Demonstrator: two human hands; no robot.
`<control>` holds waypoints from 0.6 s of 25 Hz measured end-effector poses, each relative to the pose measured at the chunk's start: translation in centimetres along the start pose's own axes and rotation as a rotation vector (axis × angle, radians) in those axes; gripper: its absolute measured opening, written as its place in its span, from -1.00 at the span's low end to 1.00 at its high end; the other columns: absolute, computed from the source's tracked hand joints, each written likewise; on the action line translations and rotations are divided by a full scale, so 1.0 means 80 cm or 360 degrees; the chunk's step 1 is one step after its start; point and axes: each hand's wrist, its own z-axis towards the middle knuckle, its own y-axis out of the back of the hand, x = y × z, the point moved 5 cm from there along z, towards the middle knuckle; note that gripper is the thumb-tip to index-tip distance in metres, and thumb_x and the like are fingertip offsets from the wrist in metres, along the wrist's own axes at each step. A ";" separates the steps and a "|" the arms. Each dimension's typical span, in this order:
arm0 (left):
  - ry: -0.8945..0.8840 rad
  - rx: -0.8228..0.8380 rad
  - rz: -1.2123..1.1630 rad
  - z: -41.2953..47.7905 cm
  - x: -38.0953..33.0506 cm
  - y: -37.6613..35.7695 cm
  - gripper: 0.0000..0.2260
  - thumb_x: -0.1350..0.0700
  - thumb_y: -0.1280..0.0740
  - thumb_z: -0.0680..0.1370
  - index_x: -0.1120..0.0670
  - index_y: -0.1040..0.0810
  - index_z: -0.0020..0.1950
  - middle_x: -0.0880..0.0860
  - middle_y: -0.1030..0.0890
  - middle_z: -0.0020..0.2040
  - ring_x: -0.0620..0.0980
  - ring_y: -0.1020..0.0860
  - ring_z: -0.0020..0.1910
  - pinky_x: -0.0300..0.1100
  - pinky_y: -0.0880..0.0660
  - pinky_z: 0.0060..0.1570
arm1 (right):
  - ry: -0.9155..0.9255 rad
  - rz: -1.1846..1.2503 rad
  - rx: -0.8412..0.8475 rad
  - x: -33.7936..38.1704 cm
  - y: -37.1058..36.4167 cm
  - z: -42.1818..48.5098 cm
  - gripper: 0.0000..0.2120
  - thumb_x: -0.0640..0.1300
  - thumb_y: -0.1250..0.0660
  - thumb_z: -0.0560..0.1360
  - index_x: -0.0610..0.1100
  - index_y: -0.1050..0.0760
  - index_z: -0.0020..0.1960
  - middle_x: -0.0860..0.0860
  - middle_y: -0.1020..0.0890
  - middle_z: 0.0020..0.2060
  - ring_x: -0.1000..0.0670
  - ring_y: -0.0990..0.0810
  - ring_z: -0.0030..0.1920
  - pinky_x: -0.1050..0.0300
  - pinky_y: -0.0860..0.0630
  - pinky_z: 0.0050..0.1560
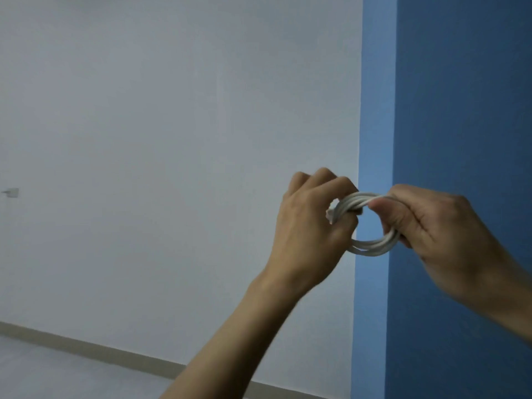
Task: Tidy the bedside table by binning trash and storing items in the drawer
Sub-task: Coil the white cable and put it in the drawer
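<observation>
You hold the cable (371, 246) up in mid-air between both hands, in front of the vertical edge where the white wall (172, 125) meets the blue wall (460, 110). There is open space all round the hands. The floor (43, 372) and skirting board (86, 347) show only at the lower left, well apart. Your left hand (308, 226) has its fingers curled round the coil's left side, where one cable end sticks out. Your right hand (437, 226) pinches the right side. The cable is white, wound into a small round coil of several loops.
</observation>
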 end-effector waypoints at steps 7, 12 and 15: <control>0.0183 0.0456 -0.0459 -0.007 0.021 0.008 -0.80 0.11 -0.17 0.50 0.03 -0.55 -0.26 -0.08 -0.44 -0.35 -0.16 -0.36 -0.37 -0.31 -0.32 -0.29 | 0.0027 -0.0083 -0.0048 -0.011 0.012 0.001 -0.65 0.19 -0.04 0.48 0.08 -0.28 -0.42 0.18 -0.50 -0.35 0.18 -0.44 -0.42 0.45 -0.31 -0.39; 0.0312 0.0670 -0.0766 -0.008 0.010 -0.005 -0.68 0.01 -0.14 0.58 0.22 -0.45 -0.20 0.08 -0.42 -0.36 -0.05 -0.40 -0.38 -0.28 -0.37 -0.36 | 0.0077 -0.0178 -0.0050 -0.008 0.010 0.002 -0.68 0.13 -0.04 0.50 0.07 -0.28 -0.39 0.05 -0.37 -0.54 0.22 -0.44 -0.37 0.48 -0.30 -0.36; 0.0295 0.0690 -0.0744 -0.002 -0.003 -0.015 -0.78 0.10 -0.18 0.62 0.22 -0.45 -0.10 0.01 -0.38 -0.39 -0.14 -0.30 -0.47 -0.39 -0.26 -0.47 | 0.0120 -0.0140 0.0004 -0.004 0.010 0.005 -0.71 0.12 -0.04 0.50 0.16 -0.25 -0.39 0.17 -0.43 -0.51 0.27 -0.43 -0.39 0.50 -0.28 -0.37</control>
